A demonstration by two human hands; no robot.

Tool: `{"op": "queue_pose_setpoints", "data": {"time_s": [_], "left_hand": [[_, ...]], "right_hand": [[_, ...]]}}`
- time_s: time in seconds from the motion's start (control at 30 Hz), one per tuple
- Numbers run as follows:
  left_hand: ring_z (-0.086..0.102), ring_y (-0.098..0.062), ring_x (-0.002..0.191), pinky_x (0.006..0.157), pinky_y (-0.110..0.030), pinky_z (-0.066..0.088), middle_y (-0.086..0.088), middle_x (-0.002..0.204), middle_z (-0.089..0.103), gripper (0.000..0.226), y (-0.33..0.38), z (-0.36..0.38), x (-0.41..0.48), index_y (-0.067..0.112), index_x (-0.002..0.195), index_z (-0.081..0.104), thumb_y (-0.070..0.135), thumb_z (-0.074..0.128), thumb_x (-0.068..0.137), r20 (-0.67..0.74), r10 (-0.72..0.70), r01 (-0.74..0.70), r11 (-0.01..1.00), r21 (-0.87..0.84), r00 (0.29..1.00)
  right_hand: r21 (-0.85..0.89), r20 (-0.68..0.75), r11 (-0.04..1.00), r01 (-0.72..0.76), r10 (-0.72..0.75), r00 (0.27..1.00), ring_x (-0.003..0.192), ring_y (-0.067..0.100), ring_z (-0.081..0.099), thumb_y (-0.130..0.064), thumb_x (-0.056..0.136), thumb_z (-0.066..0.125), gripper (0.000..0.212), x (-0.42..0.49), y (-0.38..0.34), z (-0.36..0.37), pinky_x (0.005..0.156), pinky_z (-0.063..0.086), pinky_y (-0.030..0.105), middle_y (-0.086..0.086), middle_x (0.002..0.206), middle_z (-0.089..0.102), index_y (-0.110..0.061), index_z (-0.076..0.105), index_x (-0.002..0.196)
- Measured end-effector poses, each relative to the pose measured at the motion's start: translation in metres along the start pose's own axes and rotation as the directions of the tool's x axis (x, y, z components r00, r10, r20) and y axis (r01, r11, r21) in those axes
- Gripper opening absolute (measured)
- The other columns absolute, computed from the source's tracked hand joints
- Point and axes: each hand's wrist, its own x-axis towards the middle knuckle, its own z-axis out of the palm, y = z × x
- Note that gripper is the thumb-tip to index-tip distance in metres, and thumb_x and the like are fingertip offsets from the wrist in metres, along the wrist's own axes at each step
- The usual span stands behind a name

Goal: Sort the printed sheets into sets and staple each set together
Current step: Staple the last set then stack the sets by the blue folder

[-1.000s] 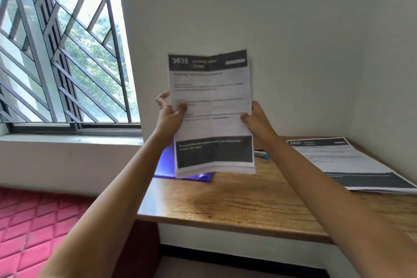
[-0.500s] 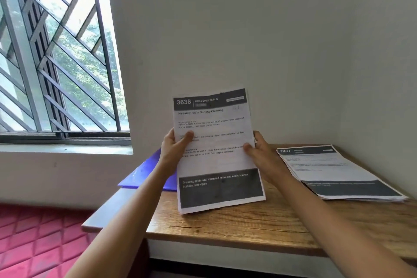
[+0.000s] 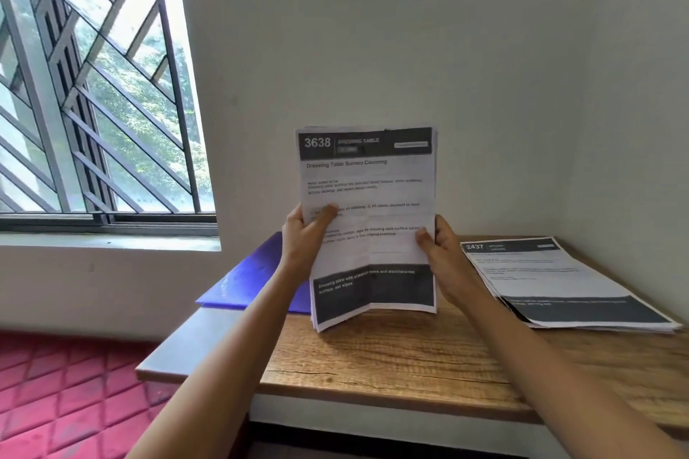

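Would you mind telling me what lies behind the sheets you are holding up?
A blue folder lies on the table behind the sheets, sticking out to their left. Its right part is covered by the paper and the left hand, so anything there is hidden.

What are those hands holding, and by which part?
A set of printed sheets headed 3638: the left hand pinches its left edge, the right hand its right edge.
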Motion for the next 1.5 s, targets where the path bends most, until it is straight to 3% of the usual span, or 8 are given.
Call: {"op": "queue_pose_setpoints", "data": {"time_s": [0.13,0.33,0.57,0.67,0.87,0.97,1.27,1.5], "left_hand": [[0.071,-0.026,0.085,0.081,-0.049,0.057,0.000,0.087,0.075,0.023,-0.018,-0.006,-0.011,0.029,0.080,0.074,0.046,0.073,0.065,-0.086,-0.039,0.044,0.997,0.062,0.996],[0.062,0.006,0.067,0.063,-0.018,0.047,0.013,0.081,0.068,0.009,-0.015,-0.002,-0.014,0.018,0.093,0.067,0.020,0.071,0.085,-0.161,0.139,-0.094,0.961,0.262,0.977],[0.061,0.009,0.064,0.056,-0.003,0.042,0.008,0.086,0.062,0.029,-0.022,0.003,-0.036,0.009,0.110,0.039,0.020,0.060,0.094,-0.182,0.312,-0.236,0.907,0.348,0.932],[0.060,-0.010,0.076,0.059,-0.010,0.041,0.002,0.097,0.061,0.033,-0.030,0.002,-0.045,-0.002,0.119,0.038,0.019,0.052,0.098,-0.154,0.352,-0.264,0.873,0.411,0.923],[0.056,-0.022,0.077,0.060,-0.024,0.039,-0.004,0.094,0.059,0.022,-0.026,0.006,-0.037,0.005,0.104,0.034,0.023,0.046,0.101,-0.139,0.244,-0.159,0.879,0.449,0.960],[0.054,-0.026,0.080,0.065,-0.031,0.039,-0.011,0.097,0.057,0.023,-0.018,0.011,-0.030,0.007,0.100,0.027,0.023,0.044,0.102,-0.138,0.170,-0.086,0.878,0.472,0.976],[0.054,-0.046,0.112,0.083,-0.041,0.041,-0.027,0.123,0.056,0.019,-0.014,0.014,-0.027,0.001,0.110,0.033,0.018,0.036,0.102,-0.082,-0.169,0.178,0.701,0.690,0.982],[0.047,-0.041,0.125,0.100,-0.046,0.038,-0.023,0.138,0.045,0.038,-0.040,0.026,-0.051,-0.003,0.134,0.031,0.003,0.032,0.096,-0.068,-0.393,0.267,0.478,0.837,0.917]], "right_hand": [[-0.025,0.028,0.999,-0.028,0.029,0.999,0.115,0.021,0.059,-0.011,0.100,0.044,0.030,-0.007,0.002,-0.001,0.098,0.049,0.038,0.004,0.125,0.062,-0.014,0.050,0.130],[-0.027,0.033,0.998,-0.065,0.066,0.997,0.111,0.020,0.060,-0.014,0.100,0.046,0.029,-0.010,-0.003,0.001,0.096,0.051,0.037,0.005,0.122,0.063,-0.014,0.050,0.129],[-0.028,0.031,0.991,-0.129,0.129,0.991,0.106,0.021,0.063,-0.017,0.100,0.046,0.021,-0.010,-0.004,-0.001,0.096,0.051,0.043,0.006,0.116,0.067,-0.018,0.058,0.117],[-0.047,0.027,0.993,-0.108,0.110,0.994,0.107,0.020,0.063,-0.018,0.100,0.046,0.019,-0.013,-0.004,0.000,0.097,0.050,0.043,0.002,0.114,0.067,-0.021,0.059,0.114],[-0.109,0.044,0.991,-0.076,0.081,0.996,0.111,0.020,0.060,-0.019,0.101,0.042,0.018,-0.017,-0.008,0.004,0.100,0.048,0.042,-0.002,0.113,0.064,-0.026,0.055,0.111],[-0.241,0.027,0.970,-0.044,0.052,0.998,0.111,0.016,0.057,-0.019,0.102,0.040,0.022,-0.019,-0.013,0.005,0.086,0.049,0.024,-0.002,0.118,0.060,-0.019,0.052,0.121],[-0.688,-0.027,0.693,-0.216,0.273,0.962,0.111,0.027,0.057,-0.013,0.100,0.039,0.034,-0.012,-0.033,0.002,0.073,0.038,0.024,0.011,0.130,0.059,-0.007,0.057,0.128],[-0.878,-0.044,0.409,-0.246,0.443,0.895,0.060,0.008,0.040,-0.008,0.096,0.042,0.030,-0.031,-0.033,-0.003,0.046,0.028,0.021,0.014,0.111,0.061,-0.001,0.058,0.121]]}}
